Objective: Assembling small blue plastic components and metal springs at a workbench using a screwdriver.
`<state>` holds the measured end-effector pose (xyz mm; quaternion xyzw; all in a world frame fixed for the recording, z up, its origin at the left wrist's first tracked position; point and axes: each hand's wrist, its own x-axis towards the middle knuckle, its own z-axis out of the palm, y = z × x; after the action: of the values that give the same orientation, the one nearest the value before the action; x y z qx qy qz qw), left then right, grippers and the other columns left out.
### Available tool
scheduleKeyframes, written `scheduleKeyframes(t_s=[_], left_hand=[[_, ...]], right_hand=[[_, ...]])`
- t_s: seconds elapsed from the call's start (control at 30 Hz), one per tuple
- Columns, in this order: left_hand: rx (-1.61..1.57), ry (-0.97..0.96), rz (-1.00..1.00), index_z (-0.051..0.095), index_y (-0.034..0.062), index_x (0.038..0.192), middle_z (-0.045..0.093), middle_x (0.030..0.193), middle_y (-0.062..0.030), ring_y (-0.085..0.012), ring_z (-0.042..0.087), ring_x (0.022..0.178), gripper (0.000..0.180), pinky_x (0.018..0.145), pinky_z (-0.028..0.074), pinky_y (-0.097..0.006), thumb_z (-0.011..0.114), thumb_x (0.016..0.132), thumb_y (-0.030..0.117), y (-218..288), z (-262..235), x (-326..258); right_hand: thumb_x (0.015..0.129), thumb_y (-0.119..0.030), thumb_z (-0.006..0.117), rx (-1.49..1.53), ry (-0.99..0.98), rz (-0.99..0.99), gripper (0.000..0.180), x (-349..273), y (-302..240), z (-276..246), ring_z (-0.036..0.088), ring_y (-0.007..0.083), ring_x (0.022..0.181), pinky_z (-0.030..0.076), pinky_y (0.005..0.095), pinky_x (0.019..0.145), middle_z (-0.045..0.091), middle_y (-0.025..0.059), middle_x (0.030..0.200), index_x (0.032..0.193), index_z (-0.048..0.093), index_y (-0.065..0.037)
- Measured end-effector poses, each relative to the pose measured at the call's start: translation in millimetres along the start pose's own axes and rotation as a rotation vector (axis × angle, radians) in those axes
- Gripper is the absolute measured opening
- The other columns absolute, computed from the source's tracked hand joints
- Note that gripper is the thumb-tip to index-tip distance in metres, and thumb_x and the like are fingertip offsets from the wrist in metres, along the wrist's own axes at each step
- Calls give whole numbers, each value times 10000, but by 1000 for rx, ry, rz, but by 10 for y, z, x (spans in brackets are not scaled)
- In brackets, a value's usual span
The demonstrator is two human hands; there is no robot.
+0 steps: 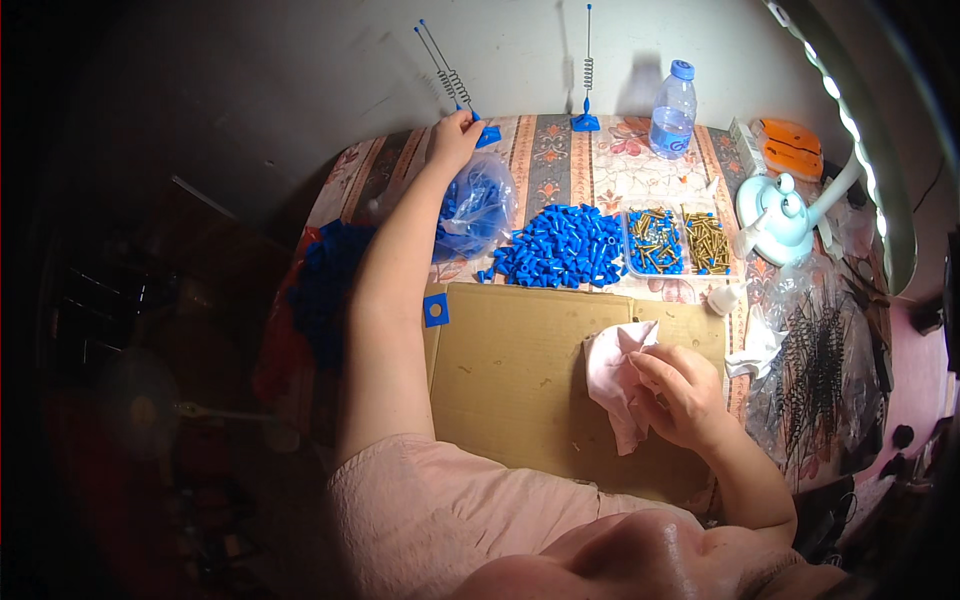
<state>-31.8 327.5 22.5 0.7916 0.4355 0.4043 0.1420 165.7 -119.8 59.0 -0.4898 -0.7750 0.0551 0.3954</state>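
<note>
My left hand [453, 133] reaches to the far edge of the table and pinches the foot of a thin spring-coiled antenna [447, 72] on a blue square base [487, 135]. My right hand [678, 393] rests on a sheet of brown cardboard [510, 375] and grips a crumpled pink cloth [612, 372]. A second antenna on a blue base [586, 118] stands upright further right at the table's back edge. A loose blue square base plate [435, 310] lies at the cardboard's left corner.
A heap of blue plastic caps [560, 247] lies behind the cardboard, beside a clear bag of blue parts [478, 205]. A tray of brass screws [678, 241], a water bottle [673, 112], a white desk lamp [783, 215] and a bag of black wire parts [825, 355] are at right.
</note>
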Motion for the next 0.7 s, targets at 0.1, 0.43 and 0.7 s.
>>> scheduleKeyframes(t_s=[0.1, 0.43, 0.7], left_hand=[[-90, -4, 41, 613, -5, 762, 636, 688, -123, -201, 617, 625, 197, 581, 470, -312, 625, 745, 190, -168, -163, -121], [100, 165, -127, 598, -4, 758, 619, 712, -171, -295, 615, 672, 170, 606, 465, -376, 617, 735, 164, -642, -359, 115], [255, 422, -99, 584, 34, 789, 618, 755, -146, -337, 599, 741, 223, 654, 464, -438, 546, 788, 254, -634, -213, 281]], right_hand=[[622, -66, 656, -9, 2, -7, 424, 6, 21, 13, 566, 257, 677, 452, 346, 562, 568, 115, 887, 1028, 539, -37], [633, -52, 649, -55, -26, -20, 404, 73, -21, -12, 574, 248, 671, 450, 338, 547, 580, 119, 904, 1023, 546, -32], [636, -33, 643, -38, -39, -6, 382, 81, 2, 16, 578, 243, 669, 455, 325, 545, 584, 123, 913, 1008, 555, -20]])
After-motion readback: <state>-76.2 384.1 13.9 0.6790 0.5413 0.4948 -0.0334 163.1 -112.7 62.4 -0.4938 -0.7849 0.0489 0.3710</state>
